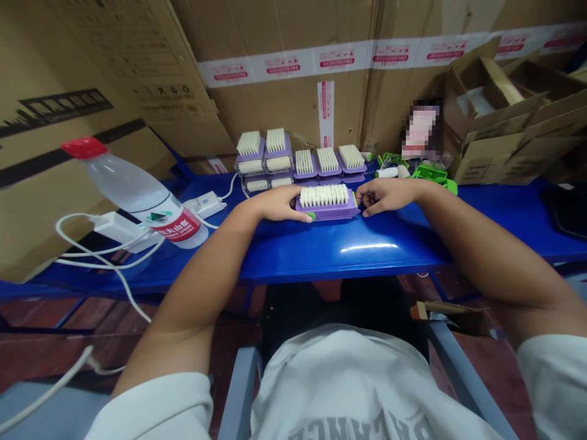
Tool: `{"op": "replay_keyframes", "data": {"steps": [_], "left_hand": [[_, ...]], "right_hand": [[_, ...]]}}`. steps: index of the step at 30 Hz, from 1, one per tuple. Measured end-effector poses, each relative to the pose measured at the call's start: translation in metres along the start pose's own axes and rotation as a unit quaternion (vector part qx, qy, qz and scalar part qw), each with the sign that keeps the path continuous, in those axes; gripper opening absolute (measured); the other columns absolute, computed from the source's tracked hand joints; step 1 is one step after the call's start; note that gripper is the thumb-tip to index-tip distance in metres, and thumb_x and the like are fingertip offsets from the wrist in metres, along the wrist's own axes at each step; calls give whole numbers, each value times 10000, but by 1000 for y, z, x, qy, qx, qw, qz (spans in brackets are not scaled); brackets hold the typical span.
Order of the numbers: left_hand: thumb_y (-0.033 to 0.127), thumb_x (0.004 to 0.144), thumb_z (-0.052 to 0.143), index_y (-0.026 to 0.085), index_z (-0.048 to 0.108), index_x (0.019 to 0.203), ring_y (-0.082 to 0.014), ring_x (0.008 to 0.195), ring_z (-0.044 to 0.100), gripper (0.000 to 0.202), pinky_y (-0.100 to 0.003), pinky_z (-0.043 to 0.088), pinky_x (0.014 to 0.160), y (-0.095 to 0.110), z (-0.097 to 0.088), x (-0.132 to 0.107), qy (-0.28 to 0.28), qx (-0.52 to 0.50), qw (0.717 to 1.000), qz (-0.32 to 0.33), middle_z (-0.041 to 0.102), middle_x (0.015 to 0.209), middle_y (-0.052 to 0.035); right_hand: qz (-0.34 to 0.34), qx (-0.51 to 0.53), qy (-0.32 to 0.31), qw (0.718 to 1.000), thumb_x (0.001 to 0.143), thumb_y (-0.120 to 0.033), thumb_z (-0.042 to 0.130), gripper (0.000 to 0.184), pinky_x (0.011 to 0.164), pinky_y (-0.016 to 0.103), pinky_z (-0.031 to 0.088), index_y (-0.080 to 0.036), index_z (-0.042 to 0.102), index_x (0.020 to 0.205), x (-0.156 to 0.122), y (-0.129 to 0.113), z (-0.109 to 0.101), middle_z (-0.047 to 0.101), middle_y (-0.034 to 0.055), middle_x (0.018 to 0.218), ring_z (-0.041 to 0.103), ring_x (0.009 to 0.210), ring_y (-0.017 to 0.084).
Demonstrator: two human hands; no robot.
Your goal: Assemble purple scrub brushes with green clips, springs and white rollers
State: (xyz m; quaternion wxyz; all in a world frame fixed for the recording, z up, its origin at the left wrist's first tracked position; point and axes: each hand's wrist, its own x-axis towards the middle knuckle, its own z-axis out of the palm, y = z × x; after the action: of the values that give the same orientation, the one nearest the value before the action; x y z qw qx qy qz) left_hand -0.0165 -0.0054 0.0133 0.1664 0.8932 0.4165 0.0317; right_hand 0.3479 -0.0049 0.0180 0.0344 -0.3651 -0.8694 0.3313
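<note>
A purple brush with cream bristles (324, 195) lies on the blue table top (330, 253) between my hands, with a green piece at each end. My left hand (279, 205) grips its left end, and my right hand (380, 197) holds its right end with the fingertips. Behind it stand several similar purple brushes (277, 153), some stacked in two layers. Green plastic parts (433, 174) and a white roller (387, 173) lie just beyond my right hand.
A water bottle with a red cap (137, 189) lies at the left, near a white power strip (121, 229) and tangled white cables (105, 260). Cardboard boxes (486, 104) rise behind the table. A pixelated package (422, 128) stands at the back.
</note>
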Motion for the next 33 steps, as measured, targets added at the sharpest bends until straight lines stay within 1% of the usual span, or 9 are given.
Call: {"op": "replay_keyframes", "data": {"steps": [4,9,13,20,25,28,33], "left_hand": [[724,875,869,232,633,1688,-415,1554,695,980,-470,557,1276,0,0,0,1,2,1000,-3,693,1739,-142],[716,878,864,230,626,1691,-398,1554,700,977,-450,560,1276,1,0,0,1,3,1000,-1,694,1739,-139],[716,882,862,218,623,1689,-397,1556,698,978,-453,557,1281,2,0,0,-3,10,1000,-9,689,1742,-150],[725,875,877,256,651,1671,-405,1531,713,952,-468,567,1265,-2,1,0,6,1,1000,3,711,1721,-126],[742,858,876,243,644,1673,-410,1550,699,983,-475,559,1279,-1,0,0,1,-7,1000,-1,699,1732,-141],[743,861,870,242,638,1677,-415,1550,699,985,-483,560,1280,1,-1,0,-1,-4,1000,-6,696,1734,-145],[740,871,868,253,631,1687,-408,1562,692,980,-466,559,1283,1,-1,0,-1,4,1000,-5,691,1743,-134]], "right_hand": [[1,-5,0,1000,818,-561,900,433,740,380,489,-240,645,957,0,0,0,692,-5,778,637,733,205],[0,-4,-1,1000,823,-575,916,449,750,384,497,-241,650,963,0,0,0,702,0,791,650,750,212],[1,-8,1,1000,829,-581,911,449,754,393,506,-240,648,957,0,0,1,705,8,793,656,757,220],[4,-19,1,1000,826,-572,891,436,754,387,497,-243,637,957,-1,-3,1,701,6,792,652,760,216],[3,-27,5,1000,829,-559,876,413,732,388,494,-250,625,941,0,-4,2,703,1,775,647,734,213],[1,-26,6,1000,824,-567,895,429,720,386,488,-252,625,933,0,-4,2,705,-1,766,645,728,211],[0,-20,7,1000,809,-593,914,459,733,387,482,-252,631,931,0,-5,2,699,-1,775,644,742,211]]}}
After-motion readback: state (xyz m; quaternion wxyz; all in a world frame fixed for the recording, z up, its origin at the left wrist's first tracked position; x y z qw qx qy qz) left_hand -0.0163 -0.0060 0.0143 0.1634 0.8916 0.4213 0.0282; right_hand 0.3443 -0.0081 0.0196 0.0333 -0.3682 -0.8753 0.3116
